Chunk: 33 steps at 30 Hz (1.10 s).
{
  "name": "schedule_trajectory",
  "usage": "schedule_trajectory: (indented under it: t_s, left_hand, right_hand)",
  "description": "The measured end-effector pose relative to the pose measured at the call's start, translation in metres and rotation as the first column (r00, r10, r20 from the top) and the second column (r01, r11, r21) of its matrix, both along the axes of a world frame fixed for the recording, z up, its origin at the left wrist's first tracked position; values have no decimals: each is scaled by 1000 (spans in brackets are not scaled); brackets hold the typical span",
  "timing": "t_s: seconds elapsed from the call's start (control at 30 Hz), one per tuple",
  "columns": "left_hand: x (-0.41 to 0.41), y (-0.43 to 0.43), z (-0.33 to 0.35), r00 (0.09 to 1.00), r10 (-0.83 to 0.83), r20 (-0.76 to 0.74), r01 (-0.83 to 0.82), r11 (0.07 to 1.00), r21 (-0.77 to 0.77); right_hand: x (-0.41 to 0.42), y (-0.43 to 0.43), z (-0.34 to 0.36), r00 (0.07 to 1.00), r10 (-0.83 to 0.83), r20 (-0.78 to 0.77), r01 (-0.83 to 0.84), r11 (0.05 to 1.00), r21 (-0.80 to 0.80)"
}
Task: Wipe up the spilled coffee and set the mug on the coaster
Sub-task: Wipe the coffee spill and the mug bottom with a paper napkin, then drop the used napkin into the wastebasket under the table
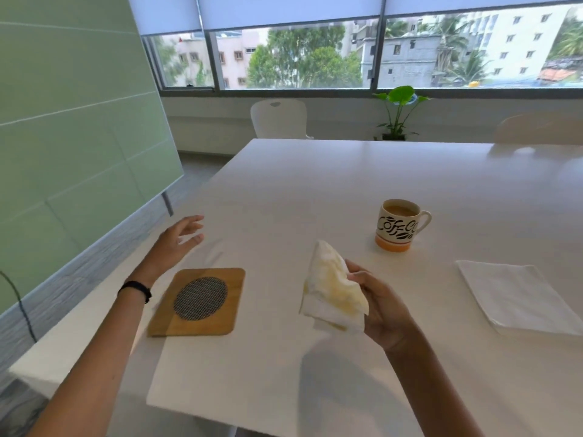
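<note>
A white mug [398, 228] lettered "COFFEE", with an orange base and coffee inside, stands upright on the white table [315, 184], handle to the right. A square wooden coaster [197, 302] with a dark mesh circle lies near the table's left edge. My right hand [383, 310] holds a crumpled white napkin [332, 287] stained yellow-brown, lifted above the table between coaster and mug. My left hand [179, 239] hovers beyond the coaster, fingers spread, holding nothing. I see no coffee on the tabletop.
A folded clean white napkin [517, 298] lies at the right of the table. White chairs [279, 118] and a potted plant [397, 111] stand beyond the far edge. A green glass panel [72, 137] runs along the left side.
</note>
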<state>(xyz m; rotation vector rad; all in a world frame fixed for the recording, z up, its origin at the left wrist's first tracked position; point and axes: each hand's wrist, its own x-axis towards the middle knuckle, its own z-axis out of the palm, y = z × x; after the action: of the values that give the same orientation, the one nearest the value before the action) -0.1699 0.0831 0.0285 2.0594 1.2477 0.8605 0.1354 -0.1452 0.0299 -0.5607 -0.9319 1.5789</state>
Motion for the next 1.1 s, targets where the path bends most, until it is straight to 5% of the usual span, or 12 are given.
schedule_trajectory:
  t_s: [0.17, 0.33, 0.43, 0.6, 0.73, 0.9, 1.1]
  left_hand:
    - [-61, -19, -32, 978, 12, -211, -34, 994, -102]
    - [-117, -47, -53, 975, 19, -223, -52, 988, -143]
    - [-146, -66, -64, 982, -23, -185, -4, 990, -142]
    - [-169, -76, -75, 937, -17, -348, 32, 999, 37]
    - [-171, -78, -83, 947, 33, -319, 14, 990, 143]
    - [-171, -75, -85, 969, 62, -237, -11, 978, 208]
    - [-172, -75, -85, 976, 70, -208, -20, 973, 232]
  right_hand:
    - [-69, 3, -3, 997, 30, 66, -28, 999, -34]
    - [-159, -2, -20, 959, 138, 248, -122, 989, -81]
    - [-215, -8, -37, 894, 270, 358, -239, 962, -128]
    - [-276, -19, -115, 703, 498, 508, -363, 865, -347]
    - [-288, -35, -212, 612, 476, 632, -82, 832, -548]
    - [-303, -50, -279, 627, 431, 649, 301, 635, -712]
    - [-376, -27, -268, 656, 445, 610, 181, 692, -699]
